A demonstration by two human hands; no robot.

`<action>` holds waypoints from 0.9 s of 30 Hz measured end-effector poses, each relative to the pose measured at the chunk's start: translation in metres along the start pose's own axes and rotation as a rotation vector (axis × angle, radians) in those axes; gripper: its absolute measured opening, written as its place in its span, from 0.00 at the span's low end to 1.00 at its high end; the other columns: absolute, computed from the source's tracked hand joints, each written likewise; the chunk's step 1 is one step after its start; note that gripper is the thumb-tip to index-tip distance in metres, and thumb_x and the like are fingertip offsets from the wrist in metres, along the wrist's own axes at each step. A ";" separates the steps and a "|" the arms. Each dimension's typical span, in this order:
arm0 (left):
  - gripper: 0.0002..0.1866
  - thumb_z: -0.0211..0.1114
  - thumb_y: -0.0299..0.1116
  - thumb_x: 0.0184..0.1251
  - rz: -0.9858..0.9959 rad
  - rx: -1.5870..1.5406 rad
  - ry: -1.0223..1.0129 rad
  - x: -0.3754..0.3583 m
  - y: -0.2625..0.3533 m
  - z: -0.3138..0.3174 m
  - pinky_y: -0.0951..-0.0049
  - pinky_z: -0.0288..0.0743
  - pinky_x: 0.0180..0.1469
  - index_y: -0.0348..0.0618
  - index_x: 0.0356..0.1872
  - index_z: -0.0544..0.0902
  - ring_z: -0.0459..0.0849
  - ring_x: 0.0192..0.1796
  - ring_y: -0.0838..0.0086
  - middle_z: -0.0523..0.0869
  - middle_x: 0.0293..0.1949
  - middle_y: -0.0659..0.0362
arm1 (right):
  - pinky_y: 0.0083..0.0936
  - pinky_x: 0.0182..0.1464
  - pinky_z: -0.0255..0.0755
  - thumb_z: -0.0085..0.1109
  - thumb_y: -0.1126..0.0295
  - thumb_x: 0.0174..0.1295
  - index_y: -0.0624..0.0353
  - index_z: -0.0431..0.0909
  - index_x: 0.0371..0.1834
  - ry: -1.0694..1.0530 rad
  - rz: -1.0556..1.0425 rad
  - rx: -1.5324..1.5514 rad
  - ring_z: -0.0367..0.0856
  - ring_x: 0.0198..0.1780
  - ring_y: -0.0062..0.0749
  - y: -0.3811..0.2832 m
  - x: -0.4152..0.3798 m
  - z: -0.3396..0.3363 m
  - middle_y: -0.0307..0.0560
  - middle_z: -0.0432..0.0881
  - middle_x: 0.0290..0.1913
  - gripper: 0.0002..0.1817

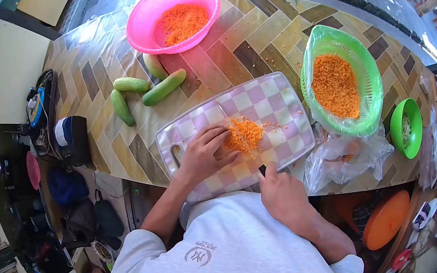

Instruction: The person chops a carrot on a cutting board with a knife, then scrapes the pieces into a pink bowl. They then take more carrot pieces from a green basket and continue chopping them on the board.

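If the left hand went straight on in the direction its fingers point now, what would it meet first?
The left hand would probably meet the chopped orange pieces first, and then the knife blade that crosses them; exact depth is hard to judge here.

One bare left hand (206, 150) and one bare right hand (284, 196) make two, with one black-handled knife (262, 170) and one rectangular purple-and-white checked cutting board (284, 105). There are four elongated green cucumbers (164, 87), three mounds of finely chopped orange pieces (337, 86), one round pink plastic basin (137, 27), one oval bright-green plastic basket (372, 69) and one small green bowl (415, 122).
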State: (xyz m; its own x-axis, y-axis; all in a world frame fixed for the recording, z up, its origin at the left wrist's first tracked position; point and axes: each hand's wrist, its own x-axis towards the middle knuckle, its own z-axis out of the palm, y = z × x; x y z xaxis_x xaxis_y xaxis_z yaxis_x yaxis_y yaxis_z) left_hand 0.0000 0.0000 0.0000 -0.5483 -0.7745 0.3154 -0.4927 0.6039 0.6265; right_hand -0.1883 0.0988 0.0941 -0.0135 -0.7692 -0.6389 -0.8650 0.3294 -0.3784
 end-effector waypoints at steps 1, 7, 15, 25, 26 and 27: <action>0.24 0.80 0.37 0.48 0.007 0.007 0.000 0.000 -0.001 -0.001 0.64 0.80 0.56 0.34 0.46 0.86 0.85 0.54 0.59 0.87 0.48 0.51 | 0.54 0.39 0.78 0.48 0.58 0.74 0.66 0.66 0.46 0.004 -0.005 -0.007 0.84 0.34 0.65 0.001 0.000 0.004 0.66 0.83 0.29 0.18; 0.24 0.80 0.35 0.46 0.001 -0.016 0.011 -0.002 0.008 0.008 0.64 0.81 0.56 0.34 0.45 0.86 0.85 0.53 0.59 0.88 0.48 0.51 | 0.48 0.35 0.81 0.45 0.59 0.75 0.65 0.66 0.42 0.138 -0.114 -0.099 0.87 0.32 0.57 0.023 0.010 0.018 0.62 0.84 0.27 0.16; 0.23 0.80 0.34 0.45 0.004 -0.015 0.014 -0.001 0.007 0.007 0.64 0.81 0.56 0.35 0.44 0.87 0.85 0.53 0.59 0.88 0.48 0.52 | 0.48 0.37 0.81 0.43 0.59 0.76 0.66 0.66 0.44 0.154 -0.103 -0.149 0.87 0.34 0.58 0.024 0.012 0.027 0.62 0.84 0.29 0.17; 0.24 0.80 0.34 0.45 0.005 0.006 0.003 -0.001 0.003 0.003 0.64 0.81 0.56 0.35 0.45 0.87 0.85 0.53 0.59 0.88 0.48 0.52 | 0.51 0.38 0.80 0.44 0.59 0.76 0.67 0.67 0.44 0.113 -0.086 -0.070 0.86 0.35 0.61 0.019 0.014 0.024 0.65 0.84 0.29 0.17; 0.24 0.80 0.34 0.45 0.004 0.008 0.003 0.000 0.003 0.003 0.64 0.81 0.56 0.35 0.45 0.87 0.85 0.53 0.59 0.88 0.48 0.52 | 0.50 0.37 0.81 0.43 0.60 0.76 0.67 0.67 0.43 0.169 -0.120 -0.097 0.87 0.35 0.59 0.024 0.018 0.031 0.64 0.84 0.29 0.17; 0.24 0.80 0.34 0.45 0.011 0.008 0.006 0.001 0.003 0.002 0.64 0.81 0.56 0.35 0.45 0.87 0.85 0.53 0.59 0.88 0.48 0.52 | 0.50 0.37 0.81 0.43 0.59 0.76 0.66 0.67 0.43 0.147 -0.121 -0.075 0.87 0.35 0.59 0.022 0.018 0.025 0.64 0.84 0.29 0.17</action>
State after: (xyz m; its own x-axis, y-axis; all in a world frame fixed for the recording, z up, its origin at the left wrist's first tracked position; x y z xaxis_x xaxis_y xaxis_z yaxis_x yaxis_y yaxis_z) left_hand -0.0030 0.0013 0.0008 -0.5498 -0.7690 0.3261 -0.4922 0.6137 0.6174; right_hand -0.1948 0.1054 0.0575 0.0244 -0.8743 -0.4848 -0.8995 0.1924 -0.3922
